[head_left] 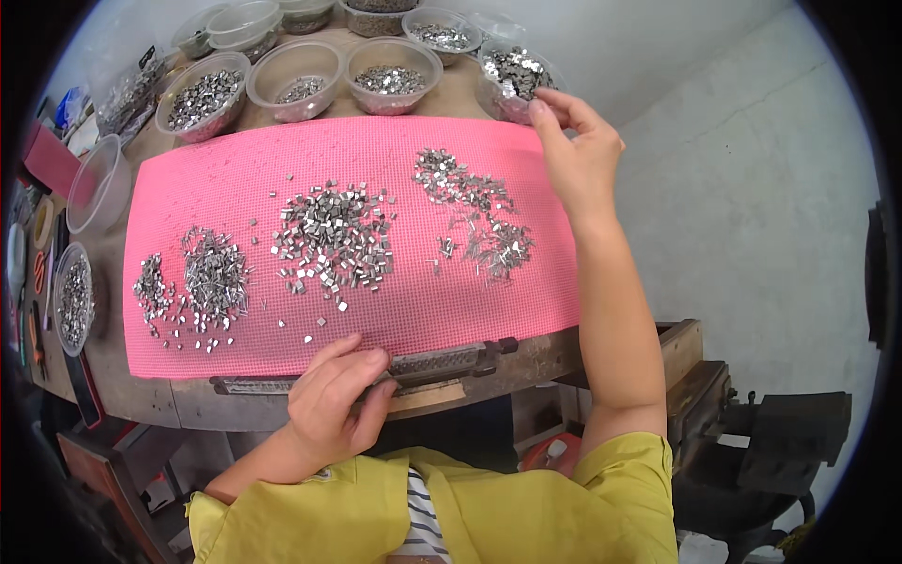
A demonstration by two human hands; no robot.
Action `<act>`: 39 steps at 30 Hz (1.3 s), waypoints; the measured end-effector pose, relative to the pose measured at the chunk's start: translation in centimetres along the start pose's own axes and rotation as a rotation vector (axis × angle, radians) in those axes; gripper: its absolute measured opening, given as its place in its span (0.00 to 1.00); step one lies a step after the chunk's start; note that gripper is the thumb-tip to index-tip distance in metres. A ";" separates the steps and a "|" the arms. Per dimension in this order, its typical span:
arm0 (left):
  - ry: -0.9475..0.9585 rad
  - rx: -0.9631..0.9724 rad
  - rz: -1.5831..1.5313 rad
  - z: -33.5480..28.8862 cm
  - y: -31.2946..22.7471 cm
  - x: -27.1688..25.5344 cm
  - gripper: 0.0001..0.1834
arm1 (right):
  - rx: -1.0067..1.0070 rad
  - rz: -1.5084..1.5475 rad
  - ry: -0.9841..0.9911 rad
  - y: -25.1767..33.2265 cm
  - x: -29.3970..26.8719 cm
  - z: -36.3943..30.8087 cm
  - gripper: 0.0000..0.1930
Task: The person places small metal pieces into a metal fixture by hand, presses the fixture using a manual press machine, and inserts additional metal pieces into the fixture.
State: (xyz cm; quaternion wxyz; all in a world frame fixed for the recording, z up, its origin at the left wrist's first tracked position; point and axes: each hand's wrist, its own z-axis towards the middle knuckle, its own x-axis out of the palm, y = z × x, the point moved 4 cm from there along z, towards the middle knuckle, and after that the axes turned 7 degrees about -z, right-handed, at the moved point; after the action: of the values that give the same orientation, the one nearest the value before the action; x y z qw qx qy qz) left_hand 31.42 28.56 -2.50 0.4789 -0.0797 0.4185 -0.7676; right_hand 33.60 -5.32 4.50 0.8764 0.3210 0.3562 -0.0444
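Yellow sleeves lead up to two bare hands. The left hand is at the table's front edge, fingers half curled and the thumb a little apart from them; it covers part of a long dark strip (whether it pinches anything there, I cannot tell). The right hand is raised at the far right, thumb and index fingertips close together beside a clear bowl of shiny metal pieces. It hides some of the rim, and I cannot tell whether a piece sits between the fingertips.

Around them, from the left: red-handled scissors, a small bowl of metal bits and a clear tub stand beside a pink mat. On the mat lie a small left heap, a heap of slivers, a wide central heap of square pieces, then an upper right heap just above a heap of thin bits. More bowls line the back, and the right forearm blocks part of the mat's right edge.
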 end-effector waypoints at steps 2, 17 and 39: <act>0.008 0.018 0.008 0.1 -0.2 0.0 0.27 | 0.020 0.043 0.092 -0.2 -0.3 -1.4 0.12; 0.224 -0.148 0.232 7.5 -1.3 -3.3 0.13 | -0.156 -0.180 0.434 -3.5 1.0 -4.4 0.08; 0.434 -0.681 0.306 18.0 13.7 3.1 0.12 | 0.134 0.240 0.300 -3.7 1.9 -3.7 0.05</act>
State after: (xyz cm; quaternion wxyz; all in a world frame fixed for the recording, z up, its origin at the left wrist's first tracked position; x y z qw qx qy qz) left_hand 48.33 13.34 -1.74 0.4345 -0.0069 0.7458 -0.5049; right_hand 31.65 -5.78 -0.70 0.7892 0.4218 0.4382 0.0851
